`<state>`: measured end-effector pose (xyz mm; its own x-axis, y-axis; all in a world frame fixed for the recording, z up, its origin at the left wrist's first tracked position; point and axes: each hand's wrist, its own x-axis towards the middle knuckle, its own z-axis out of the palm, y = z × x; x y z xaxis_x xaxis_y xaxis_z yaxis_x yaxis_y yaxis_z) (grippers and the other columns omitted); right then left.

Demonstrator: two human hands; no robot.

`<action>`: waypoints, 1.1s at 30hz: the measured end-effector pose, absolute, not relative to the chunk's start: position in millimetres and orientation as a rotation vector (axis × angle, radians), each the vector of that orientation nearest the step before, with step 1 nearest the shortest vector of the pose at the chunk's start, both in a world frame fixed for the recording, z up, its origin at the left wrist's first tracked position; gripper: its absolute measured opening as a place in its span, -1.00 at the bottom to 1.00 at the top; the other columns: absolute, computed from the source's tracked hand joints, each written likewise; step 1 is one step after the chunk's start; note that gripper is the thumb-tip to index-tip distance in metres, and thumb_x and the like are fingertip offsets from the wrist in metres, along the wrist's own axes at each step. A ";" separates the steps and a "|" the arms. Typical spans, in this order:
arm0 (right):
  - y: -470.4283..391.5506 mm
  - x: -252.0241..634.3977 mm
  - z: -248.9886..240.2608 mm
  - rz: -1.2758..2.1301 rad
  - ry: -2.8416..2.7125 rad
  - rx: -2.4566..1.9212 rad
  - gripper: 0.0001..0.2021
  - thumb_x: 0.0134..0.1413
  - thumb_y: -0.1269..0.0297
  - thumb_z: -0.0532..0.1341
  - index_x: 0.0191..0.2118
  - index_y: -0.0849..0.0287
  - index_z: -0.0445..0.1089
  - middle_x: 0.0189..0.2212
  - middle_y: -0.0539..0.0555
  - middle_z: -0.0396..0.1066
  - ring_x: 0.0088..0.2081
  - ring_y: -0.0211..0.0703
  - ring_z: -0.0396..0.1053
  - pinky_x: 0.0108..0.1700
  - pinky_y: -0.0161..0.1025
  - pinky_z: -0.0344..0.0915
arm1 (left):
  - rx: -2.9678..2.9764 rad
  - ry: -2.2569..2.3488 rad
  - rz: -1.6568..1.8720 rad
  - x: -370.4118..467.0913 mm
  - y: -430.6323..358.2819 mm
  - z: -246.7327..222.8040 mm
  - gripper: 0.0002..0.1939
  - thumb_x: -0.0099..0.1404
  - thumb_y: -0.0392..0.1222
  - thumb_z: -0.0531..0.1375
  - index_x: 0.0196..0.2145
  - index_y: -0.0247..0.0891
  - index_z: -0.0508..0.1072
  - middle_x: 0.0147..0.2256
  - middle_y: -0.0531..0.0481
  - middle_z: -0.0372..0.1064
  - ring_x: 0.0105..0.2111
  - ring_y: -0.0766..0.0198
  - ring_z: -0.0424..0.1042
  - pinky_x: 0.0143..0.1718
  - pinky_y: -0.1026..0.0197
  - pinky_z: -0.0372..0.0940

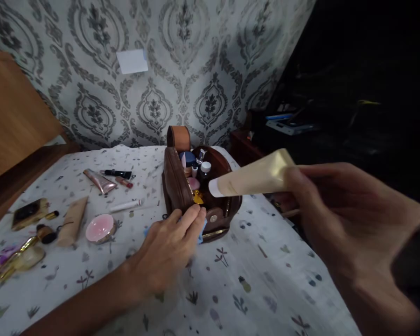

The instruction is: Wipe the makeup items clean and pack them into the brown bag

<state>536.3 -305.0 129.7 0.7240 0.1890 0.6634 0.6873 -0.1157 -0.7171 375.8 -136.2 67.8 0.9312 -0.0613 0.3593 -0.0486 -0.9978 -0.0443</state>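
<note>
In my right hand (322, 210) is a pale yellow cosmetic tube (254, 175), pinched at its flat crimped end. Its white cap points left, above the opening of a brown leather toiletry bag (177, 179). My left hand (175, 242) is closed over the bag's near edge, fingers together. A blue item (202, 232) shows partly from under that hand; its kind is hidden. The bag lies unzipped, with a white-capped bottle (205, 169), a blue-lidded jar (186, 158) and a yellow item (198, 197) inside.
Left on the patterned sheet lie a pink round jar (100, 227), a beige tube (73, 221), a metallic pink tube (100, 181), a white pen-like stick (126, 205), a black tube (117, 174) and several other cosmetics. A wooden headboard (17, 112) stands left; a papered wall rises behind.
</note>
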 end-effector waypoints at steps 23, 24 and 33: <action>-245.5 586.5 119.6 -0.611 -1.360 -1.932 -0.79 0.24 0.34 0.12 -0.44 0.10 0.34 -0.55 -0.03 0.38 -0.52 -0.26 0.31 -0.48 -0.32 0.17 | -2.913 0.299 -0.752 375.9 -119.3 50.5 -0.40 0.43 -0.32 -0.09 0.35 0.09 0.09 0.08 -0.09 0.41 -0.20 0.12 0.47 -0.36 0.17 0.42; -245.9 587.9 118.6 -0.604 -1.362 -1.926 -0.79 0.24 0.34 0.11 -0.45 0.10 0.33 -0.55 -0.03 0.38 -0.53 -0.27 0.31 -0.48 -0.32 0.16 | -2.920 0.288 -0.755 375.7 -119.3 49.7 -0.40 0.44 -0.30 -0.09 0.36 0.11 0.06 0.09 -0.09 0.41 -0.19 0.11 0.47 -0.36 0.17 0.42; -244.2 592.3 113.3 -0.545 -1.386 -1.906 -0.77 0.24 0.34 0.09 -0.46 0.12 0.33 -0.57 -0.05 0.32 -0.56 -0.31 0.26 -0.51 -0.33 0.08 | -2.885 0.276 -0.746 376.7 -119.0 49.5 -0.41 0.46 -0.24 -0.05 0.36 0.17 0.00 0.08 -0.06 0.41 -0.17 0.16 0.48 -0.36 0.23 0.42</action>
